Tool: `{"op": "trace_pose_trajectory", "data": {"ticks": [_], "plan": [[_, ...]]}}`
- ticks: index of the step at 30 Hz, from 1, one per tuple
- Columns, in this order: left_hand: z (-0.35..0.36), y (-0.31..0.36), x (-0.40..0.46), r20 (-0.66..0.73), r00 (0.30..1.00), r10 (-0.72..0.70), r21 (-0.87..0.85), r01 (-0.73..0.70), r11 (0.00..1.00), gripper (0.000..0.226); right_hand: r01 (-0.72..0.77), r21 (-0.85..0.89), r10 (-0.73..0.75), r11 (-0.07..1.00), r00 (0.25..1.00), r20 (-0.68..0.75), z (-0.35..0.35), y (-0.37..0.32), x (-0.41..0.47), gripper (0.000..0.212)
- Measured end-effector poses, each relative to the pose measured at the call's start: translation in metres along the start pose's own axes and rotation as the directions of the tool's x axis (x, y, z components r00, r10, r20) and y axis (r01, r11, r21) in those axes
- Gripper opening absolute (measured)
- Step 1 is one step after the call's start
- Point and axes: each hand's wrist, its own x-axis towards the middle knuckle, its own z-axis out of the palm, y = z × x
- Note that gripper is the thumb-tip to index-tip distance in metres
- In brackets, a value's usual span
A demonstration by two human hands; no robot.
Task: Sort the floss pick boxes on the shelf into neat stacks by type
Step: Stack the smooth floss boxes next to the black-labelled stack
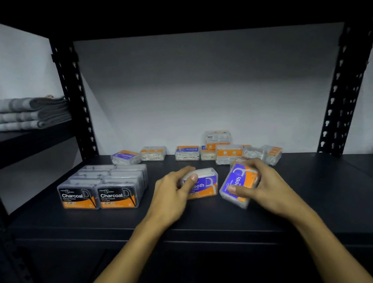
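Two neat rows of black Charcoal floss boxes [100, 188] stand on the left of the black shelf [187, 221]. My left hand [174, 191] grips a purple-and-orange Smooth floss box [203, 184] that stands upright on the shelf at the centre. My right hand [262, 184] holds a second Smooth box [236, 186], tilted and lifted just to the right of the first. Several more purple and orange boxes [217, 150] lie scattered along the back of the shelf, some upside down or on their sides.
Black perforated uprights [75, 101] [344, 88] frame the shelf on both sides, with a white wall behind. Folded grey towels [25, 114] rest on a neighbouring shelf at the left.
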Motion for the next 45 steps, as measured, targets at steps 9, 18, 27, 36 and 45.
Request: {"op": "trace_pose_trajectory", "data": {"ticks": [9,18,27,36,45], "plan": [[-0.051,0.016,0.026,0.372,0.922,-0.106,0.124,0.064,0.990,0.033,0.070,0.157,-0.061,0.985,0.996,-0.060,-0.002,-0.002,-0.002,0.073],[-0.042,0.030,0.051,0.518,0.854,-0.044,0.200,-0.071,0.977,0.033,0.099,0.220,-0.098,0.970,0.995,-0.019,0.000,0.000,0.000,0.047],[-0.075,0.028,0.058,0.610,0.787,-0.096,0.323,-0.136,0.937,0.014,0.162,0.104,-0.180,0.981,0.964,0.197,0.018,-0.009,-0.006,0.046],[-0.086,0.018,0.053,0.614,0.779,-0.124,0.282,-0.070,0.957,0.027,0.189,0.130,-0.215,0.973,0.949,0.230,0.034,-0.019,-0.002,0.043],[-0.077,0.023,0.041,0.688,0.717,-0.111,0.240,-0.080,0.968,0.041,0.203,0.214,-0.252,0.955,0.939,0.235,0.035,-0.019,0.001,0.046]]}}
